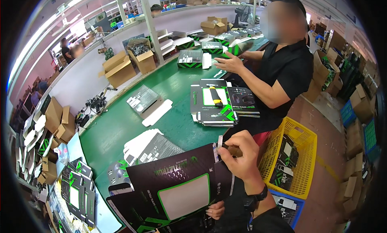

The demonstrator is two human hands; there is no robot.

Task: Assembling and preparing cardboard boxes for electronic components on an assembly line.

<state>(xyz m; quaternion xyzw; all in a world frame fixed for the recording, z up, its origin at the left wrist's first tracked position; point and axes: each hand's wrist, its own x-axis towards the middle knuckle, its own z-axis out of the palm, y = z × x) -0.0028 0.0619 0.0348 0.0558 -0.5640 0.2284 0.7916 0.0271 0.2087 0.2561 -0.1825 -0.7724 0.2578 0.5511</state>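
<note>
We are gripping a flat black carton with a pale window over the near edge of the green table. Our right hand is pinching its upper right flap; our left hand is clasping its lower edge. Across from us, a person is handling boxes, beside a yellow crate.

Right hand raised, fingers curled in a pinch, watch on wrist; left hand low, fingertips curled, mostly hidden.
</note>
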